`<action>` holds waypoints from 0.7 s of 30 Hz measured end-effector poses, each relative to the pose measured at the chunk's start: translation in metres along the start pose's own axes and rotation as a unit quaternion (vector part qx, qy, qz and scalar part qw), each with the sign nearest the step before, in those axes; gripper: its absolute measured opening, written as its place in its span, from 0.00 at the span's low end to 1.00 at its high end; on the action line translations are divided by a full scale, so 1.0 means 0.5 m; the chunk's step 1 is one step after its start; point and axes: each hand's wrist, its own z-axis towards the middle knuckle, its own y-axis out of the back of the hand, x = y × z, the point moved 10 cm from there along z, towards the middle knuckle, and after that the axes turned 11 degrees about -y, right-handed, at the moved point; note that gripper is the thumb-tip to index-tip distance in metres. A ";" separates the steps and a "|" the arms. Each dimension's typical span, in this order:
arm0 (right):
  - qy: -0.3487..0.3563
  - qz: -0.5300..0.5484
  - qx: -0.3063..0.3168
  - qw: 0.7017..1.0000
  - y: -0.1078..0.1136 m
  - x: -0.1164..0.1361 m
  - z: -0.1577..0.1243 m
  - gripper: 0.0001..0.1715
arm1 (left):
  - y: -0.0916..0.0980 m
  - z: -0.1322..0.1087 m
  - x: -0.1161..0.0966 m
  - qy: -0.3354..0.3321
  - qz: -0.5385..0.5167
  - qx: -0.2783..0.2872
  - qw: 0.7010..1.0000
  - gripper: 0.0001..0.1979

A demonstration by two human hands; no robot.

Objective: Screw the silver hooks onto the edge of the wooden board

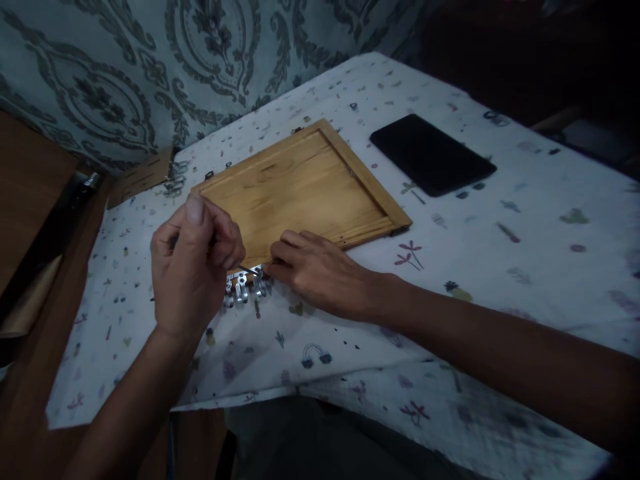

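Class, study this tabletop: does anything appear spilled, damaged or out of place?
Nothing stands out: no spill or break shows. The wooden panel lies on the patterned cloth, metal hooks at its near edge, beside the right hand.

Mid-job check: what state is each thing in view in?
Golden-brown rectangular wooden panel: lying flat
Silver metal hook strip: at panel's near edge
Left hand: closed around thin grey metal shaft
Right hand: fingers bent at strip's end
Black rectangular slab: lying flat
White patterned cloth: spread, creased

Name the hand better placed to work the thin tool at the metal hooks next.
Probably the left hand: it grips the thin tool, whose shaft points toward the metal hooks. The right hand rests at the wooden panel, beside them.
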 end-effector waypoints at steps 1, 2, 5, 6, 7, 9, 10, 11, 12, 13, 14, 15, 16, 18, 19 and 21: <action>0.003 -0.001 -0.006 1.000 0.001 0.001 -0.001 0.11 | 0.000 -0.001 -0.003 -0.008 0.004 0.004 1.000 0.20; 0.006 -0.001 -0.011 1.000 0.002 0.001 -0.002 0.11 | 0.000 -0.002 -0.006 -0.014 0.006 0.008 1.000 0.20; 0.006 0.001 -0.011 1.000 -0.002 0.000 -0.002 0.11 | 0.002 -0.003 -0.014 -0.023 0.008 0.009 1.000 0.20; 0.005 0.001 -0.009 1.000 -0.003 0.000 -0.002 0.10 | 0.003 -0.003 -0.018 -0.024 0.008 0.006 1.000 0.20; 0.004 0.001 -0.008 1.000 -0.004 0.000 -0.001 0.10 | 0.005 -0.002 -0.021 -0.025 0.010 0.002 1.000 0.20; 0.008 0.001 -0.009 1.000 -0.003 0.001 -0.002 0.10 | 0.010 0.001 -0.031 -0.035 0.019 -0.013 0.999 0.20; 0.010 0.001 -0.010 1.000 -0.002 0.003 -0.002 0.10 | 0.012 0.003 -0.035 -0.041 0.024 -0.021 0.999 0.20; 0.011 0.001 -0.009 1.000 -0.001 0.003 -0.002 0.10 | 0.015 0.004 -0.038 -0.047 0.029 -0.030 0.998 0.20; 0.011 0.001 -0.007 1.000 -0.001 0.004 -0.002 0.10 | 0.016 0.005 -0.038 -0.050 0.032 -0.036 0.998 0.20; 0.009 0.001 -0.003 1.000 -0.001 0.003 -0.002 0.10 | 0.017 0.005 -0.037 -0.050 0.034 -0.039 0.997 0.20; 0.007 0.000 -0.001 1.000 -0.001 0.003 -0.002 0.10 | 0.016 0.005 -0.034 -0.049 0.033 -0.040 0.997 0.20; 0.005 0.000 0.000 1.000 -0.001 0.002 -0.002 0.10 | 0.016 0.004 -0.030 -0.046 0.031 -0.039 0.998 0.20; 0.005 0.000 0.000 1.000 0.000 0.002 -0.002 0.10 | 0.015 0.003 -0.027 -0.045 0.029 -0.037 0.998 0.20; 0.008 0.000 -0.005 1.000 0.001 0.003 -0.002 0.10 | 0.015 0.001 -0.021 -0.043 0.026 -0.036 0.998 0.20; 0.010 0.000 -0.009 1.000 0.002 0.003 -0.002 0.10 | 0.016 0.001 -0.019 -0.043 0.024 -0.038 0.998 0.20; 0.012 -0.002 -0.013 1.000 0.003 0.003 -0.003 0.11 | 0.019 0.000 -0.017 -0.043 0.020 -0.044 0.998 0.20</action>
